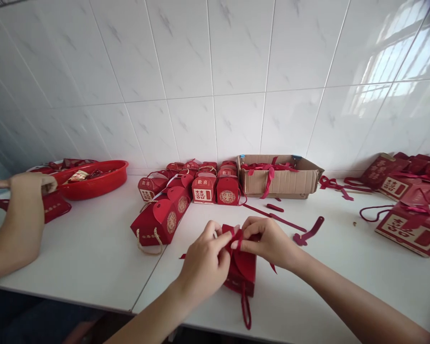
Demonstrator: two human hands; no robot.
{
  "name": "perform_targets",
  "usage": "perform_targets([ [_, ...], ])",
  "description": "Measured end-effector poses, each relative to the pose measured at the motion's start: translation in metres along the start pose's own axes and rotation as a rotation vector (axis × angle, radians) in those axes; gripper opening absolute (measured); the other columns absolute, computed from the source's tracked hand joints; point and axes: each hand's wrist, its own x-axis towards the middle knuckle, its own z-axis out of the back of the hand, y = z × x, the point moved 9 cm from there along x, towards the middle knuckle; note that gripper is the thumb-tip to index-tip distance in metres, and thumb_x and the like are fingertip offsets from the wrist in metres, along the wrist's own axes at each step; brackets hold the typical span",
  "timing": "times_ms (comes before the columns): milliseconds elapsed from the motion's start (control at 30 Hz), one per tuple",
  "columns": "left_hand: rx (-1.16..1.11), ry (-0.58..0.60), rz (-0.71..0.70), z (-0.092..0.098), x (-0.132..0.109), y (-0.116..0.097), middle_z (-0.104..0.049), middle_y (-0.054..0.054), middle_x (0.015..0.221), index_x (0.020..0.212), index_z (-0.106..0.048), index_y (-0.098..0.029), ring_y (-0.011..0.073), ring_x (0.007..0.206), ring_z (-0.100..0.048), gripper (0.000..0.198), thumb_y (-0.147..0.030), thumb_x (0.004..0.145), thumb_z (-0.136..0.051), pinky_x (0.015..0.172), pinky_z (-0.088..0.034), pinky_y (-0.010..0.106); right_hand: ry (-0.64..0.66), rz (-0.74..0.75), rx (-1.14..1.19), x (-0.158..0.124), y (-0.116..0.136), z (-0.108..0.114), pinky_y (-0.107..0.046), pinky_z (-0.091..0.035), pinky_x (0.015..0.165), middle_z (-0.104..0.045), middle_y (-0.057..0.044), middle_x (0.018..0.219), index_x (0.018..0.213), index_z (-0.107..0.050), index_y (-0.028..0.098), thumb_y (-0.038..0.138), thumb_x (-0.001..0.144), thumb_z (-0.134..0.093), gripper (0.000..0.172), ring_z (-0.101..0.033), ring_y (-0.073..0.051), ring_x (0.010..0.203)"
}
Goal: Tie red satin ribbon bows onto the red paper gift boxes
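A small red gift box (246,270) lies on the white table in front of me, its dark red cord handle (246,310) hanging toward the front edge. Both my hands are over its top, pinching a red ribbon (238,239) that crosses the box. My left hand (208,255) is closed, with thumb and forefinger at the ribbon. From the other side my right hand (268,241) pinches the ribbon too, its fingers curled. One ribbon tail sticks out below my right wrist. The exact form of the knot is hidden by my fingers.
Several finished red boxes (157,222) stand left of centre by the wall. A cardboard box (281,182) of ribbons is behind my hands. More boxes (412,227) sit at right, with ribbon pieces (310,232) lying between. Another person's arm (21,224) works beside a red basin (96,184).
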Motion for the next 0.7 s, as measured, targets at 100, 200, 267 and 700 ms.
perform_targets([
  [100, 0.116, -0.002, -0.042, -0.006, -0.002, -0.005, -0.046, 0.006, 0.091, 0.105, -0.063, -0.023, 0.0171, 0.074, -0.052, 0.040, -0.007, 0.075, -0.042, 0.058, -0.043, 0.026, 0.063, -0.047, 0.000, 0.003, -0.004, -0.010, -0.024, -0.043, 0.060, -0.063, -0.002, 0.080, 0.058, -0.063, 0.018, 0.020, 0.068, -0.065, 0.011, -0.055, -0.013, 0.067],
  [200, -0.016, 0.026, -0.097, -0.010, -0.003, -0.004, -0.045, 0.007, 0.096, 0.118, -0.058, -0.025, 0.0147, 0.072, -0.053, 0.042, -0.010, 0.082, -0.041, 0.065, -0.047, 0.028, 0.068, -0.105, -0.039, 0.004, -0.007, -0.010, -0.023, -0.041, 0.056, -0.059, 0.000, 0.074, 0.061, -0.058, 0.017, 0.015, 0.066, -0.058, 0.005, -0.051, -0.012, 0.063],
  [267, -0.138, 0.046, -0.150, -0.010, -0.003, -0.002, -0.045, 0.007, 0.100, 0.119, -0.058, -0.025, 0.0118, 0.069, -0.052, 0.038, -0.014, 0.087, -0.040, 0.067, -0.048, 0.027, 0.088, -0.118, -0.090, 0.004, -0.005, -0.010, -0.023, -0.037, 0.052, -0.054, 0.001, 0.070, 0.060, -0.053, 0.018, 0.016, 0.065, -0.056, 0.006, -0.046, -0.010, 0.059],
  [700, -0.238, 0.006, -0.074, 0.007, 0.014, 0.028, -0.051, 0.005, 0.089, 0.084, -0.068, -0.018, 0.0115, 0.068, -0.051, 0.020, -0.028, 0.087, -0.051, 0.059, -0.043, 0.024, 0.195, -0.009, -0.326, 0.001, 0.002, -0.004, -0.025, -0.034, 0.054, -0.052, 0.000, 0.076, 0.058, -0.048, 0.018, 0.016, 0.066, -0.054, 0.011, -0.042, -0.009, 0.059],
])
